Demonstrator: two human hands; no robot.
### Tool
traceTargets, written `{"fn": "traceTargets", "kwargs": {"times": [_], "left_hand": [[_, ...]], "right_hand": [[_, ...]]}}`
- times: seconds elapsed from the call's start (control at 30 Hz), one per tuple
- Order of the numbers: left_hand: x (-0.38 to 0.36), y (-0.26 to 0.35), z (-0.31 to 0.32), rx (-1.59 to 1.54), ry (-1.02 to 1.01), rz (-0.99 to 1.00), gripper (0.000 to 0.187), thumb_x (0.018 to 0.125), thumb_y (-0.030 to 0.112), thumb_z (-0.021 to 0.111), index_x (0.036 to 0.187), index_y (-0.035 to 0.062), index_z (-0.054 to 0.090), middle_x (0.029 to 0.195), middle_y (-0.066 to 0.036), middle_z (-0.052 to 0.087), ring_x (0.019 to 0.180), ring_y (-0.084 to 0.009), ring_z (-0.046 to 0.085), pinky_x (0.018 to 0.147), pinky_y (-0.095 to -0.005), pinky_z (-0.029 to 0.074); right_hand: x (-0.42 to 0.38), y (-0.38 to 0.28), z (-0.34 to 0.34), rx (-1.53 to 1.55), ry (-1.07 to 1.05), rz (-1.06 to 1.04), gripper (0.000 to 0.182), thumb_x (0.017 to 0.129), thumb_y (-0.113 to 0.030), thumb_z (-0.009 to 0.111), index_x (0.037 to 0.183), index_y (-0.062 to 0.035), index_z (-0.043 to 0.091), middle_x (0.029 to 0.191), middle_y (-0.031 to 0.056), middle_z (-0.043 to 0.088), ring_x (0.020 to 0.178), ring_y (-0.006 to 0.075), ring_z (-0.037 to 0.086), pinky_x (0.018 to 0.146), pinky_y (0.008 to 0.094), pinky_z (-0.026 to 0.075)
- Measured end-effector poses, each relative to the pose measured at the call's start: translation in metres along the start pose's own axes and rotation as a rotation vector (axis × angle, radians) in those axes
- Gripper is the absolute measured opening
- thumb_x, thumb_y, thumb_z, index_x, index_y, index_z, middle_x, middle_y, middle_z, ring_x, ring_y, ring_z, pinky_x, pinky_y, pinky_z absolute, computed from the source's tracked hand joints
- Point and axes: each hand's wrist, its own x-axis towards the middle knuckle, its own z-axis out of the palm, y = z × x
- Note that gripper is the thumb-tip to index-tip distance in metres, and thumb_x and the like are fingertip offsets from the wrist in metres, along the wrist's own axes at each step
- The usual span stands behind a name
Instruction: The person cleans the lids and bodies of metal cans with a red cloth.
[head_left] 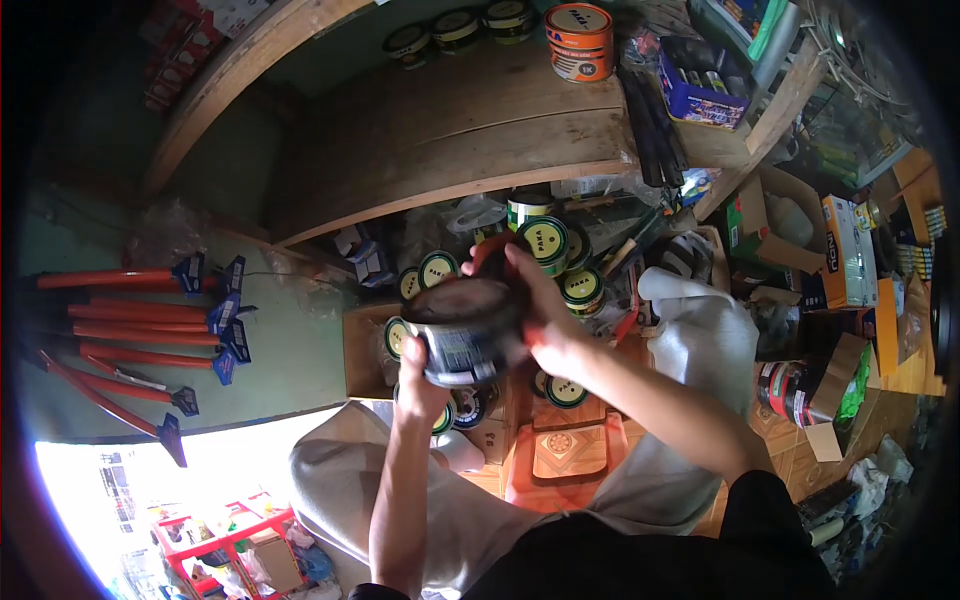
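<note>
A round tin (465,345) with a dark printed label is held up in front of me, tilted and a little blurred. My left hand (420,385) is closed on its near left side, with the thumb along the wall. My right hand (535,295) is at the tin's far right edge, its fingers closed round a dark reddish, cloth-like thing (490,258) that lies against the rim. Blur hides its exact kind. Just beyond my hands stand several tins with pale yellow lids, among them a PAKA tin (543,240).
A wooden shelf (450,140) spans above, bearing an orange tin (579,45) and a blue box (703,85). An orange plastic stool (560,455) stands between my knees. Orange-handled tools (145,330) are at left; open cartons (780,220) stand at right.
</note>
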Motion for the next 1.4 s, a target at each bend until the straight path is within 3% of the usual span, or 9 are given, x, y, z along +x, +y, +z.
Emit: {"fn": "traceTargets", "kwargs": {"times": [0.17,0.3,0.4,0.57,0.7,0.93,1.07,1.23,1.4], "left_hand": [[0.008,0.005,0.004,0.251,-0.109,0.047,0.105,0.086,0.068,0.065,0.153,-0.0050,0.030,0.145,-0.015,0.050,0.132,-0.0213,0.048,0.113,-0.0365,0.034],[0.002,0.009,0.018,0.417,0.118,0.115,0.058,0.109,0.035,0.040,0.149,-0.0067,0.038,0.141,-0.015,0.053,0.130,-0.0212,0.049,0.113,-0.0347,0.034],[-0.007,-0.006,0.042,0.654,0.217,0.440,0.072,0.100,0.045,0.057,0.151,-0.0010,0.035,0.139,-0.014,0.053,0.129,-0.0213,0.051,0.110,-0.0380,0.039],[0.005,-0.015,0.006,0.165,0.408,0.158,0.065,0.096,0.045,0.064,0.144,0.0052,0.046,0.125,-0.011,0.063,0.117,-0.0217,0.061,0.101,-0.0367,0.049],[0.022,-0.017,-0.029,-0.155,0.328,0.002,0.061,0.101,0.055,0.049,0.140,0.0086,0.050,0.128,-0.011,0.062,0.118,-0.0227,0.060,0.104,-0.0394,0.047],[0.015,0.003,0.009,0.333,0.029,0.189,0.104,0.084,0.063,0.070,0.155,-0.0018,0.029,0.135,-0.015,0.058,0.122,-0.0215,0.057,0.108,-0.0354,0.042],[0.013,0.026,0.028,0.418,0.163,0.166,0.101,0.087,0.050,0.074,0.159,0.0009,0.022,0.137,-0.014,0.057,0.124,-0.0209,0.055,0.110,-0.0370,0.040],[-0.002,0.007,0.038,0.659,0.296,0.300,0.128,0.067,0.050,0.092,0.158,0.0048,0.015,0.137,-0.022,0.052,0.130,-0.0310,0.051,0.113,-0.0418,0.037],[0.006,0.011,0.006,0.230,0.307,0.157,0.082,0.091,0.048,0.068,0.151,0.0017,0.037,0.135,-0.015,0.057,0.125,-0.0240,0.055,0.109,-0.0359,0.041]], "right_hand": [[0.013,-0.013,-0.024,0.206,-0.278,0.061,0.050,0.104,-0.045,0.049,0.131,-0.0048,0.058,0.125,0.0141,0.067,0.118,0.0222,0.063,0.107,0.0398,0.048],[0.012,-0.024,-0.013,0.014,0.045,-0.090,0.051,0.104,-0.048,0.049,0.130,-0.0054,0.058,0.127,0.0119,0.066,0.116,0.0203,0.063,0.105,0.0375,0.048],[0.011,-0.009,-0.006,-0.235,0.091,-0.184,0.050,0.104,-0.048,0.050,0.130,-0.0058,0.058,0.125,0.0097,0.066,0.115,0.0181,0.063,0.103,0.0357,0.049],[-0.010,0.024,0.007,-0.447,0.202,-0.121,0.039,0.103,-0.039,0.057,0.121,-0.0042,0.056,0.094,0.0003,0.061,0.083,0.0072,0.056,0.078,0.0257,0.045],[-0.009,0.051,0.018,-0.831,0.044,-0.642,0.040,0.102,-0.026,0.055,0.132,-0.0025,0.044,0.120,0.0138,0.054,0.110,0.0233,0.054,0.096,0.0344,0.043],[0.024,-0.009,-0.012,0.095,-0.031,0.168,0.049,0.103,-0.044,0.049,0.126,-0.0026,0.062,0.118,0.0122,0.070,0.113,0.0223,0.065,0.103,0.0364,0.050],[0.024,-0.011,-0.016,0.036,-0.085,0.043,0.049,0.103,-0.043,0.049,0.131,-0.0033,0.059,0.126,0.0113,0.067,0.117,0.0214,0.064,0.104,0.0358,0.049],[0.011,-0.009,0.003,-0.300,0.074,-0.083,0.050,0.106,-0.044,0.045,0.135,-0.0039,0.055,0.131,0.0092,0.063,0.117,0.0168,0.061,0.104,0.0336,0.047],[0.002,0.024,0.016,-0.337,0.012,-0.222,0.046,0.105,-0.043,0.050,0.130,-0.0043,0.056,0.119,0.0062,0.063,0.111,0.0164,0.058,0.106,0.0299,0.040]]}}
